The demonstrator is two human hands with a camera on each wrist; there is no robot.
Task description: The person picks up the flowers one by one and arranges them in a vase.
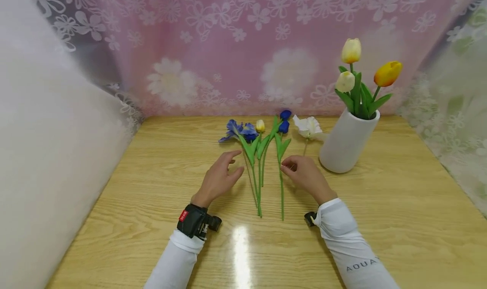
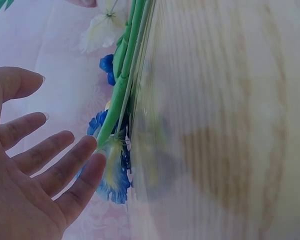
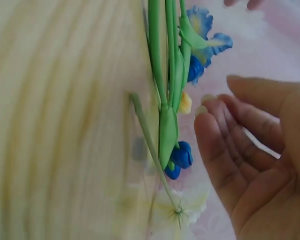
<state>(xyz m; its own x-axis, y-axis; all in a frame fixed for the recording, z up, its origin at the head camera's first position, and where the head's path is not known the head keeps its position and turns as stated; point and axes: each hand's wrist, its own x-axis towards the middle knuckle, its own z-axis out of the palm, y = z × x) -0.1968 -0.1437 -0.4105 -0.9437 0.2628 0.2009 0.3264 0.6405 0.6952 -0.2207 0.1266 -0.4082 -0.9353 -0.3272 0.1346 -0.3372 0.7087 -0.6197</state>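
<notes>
Several artificial flowers lie in a loose row on the wooden table: a blue iris (image 1: 233, 130), a pale yellow tulip (image 1: 260, 126), dark blue tulips (image 1: 284, 126) and a white flower (image 1: 307, 127). My left hand (image 1: 220, 178) hovers just left of the green stems, fingers spread and nothing in them. Over the stem of the rightmost blue tulip, my right hand (image 1: 307, 177) has its fingertips close to it in the head view. The right wrist view shows that hand's fingers (image 3: 215, 150) loosely bent with a gap beside the flowers. The white flower's lower stem is partly hidden by it.
A white vase (image 1: 346, 143) stands at the right back, holding cream tulips (image 1: 351, 50) and a yellow-orange tulip (image 1: 388, 73). Behind the table (image 1: 152, 187) hangs a pink floral curtain (image 1: 228, 60). A white surface (image 1: 57, 124) borders the left side.
</notes>
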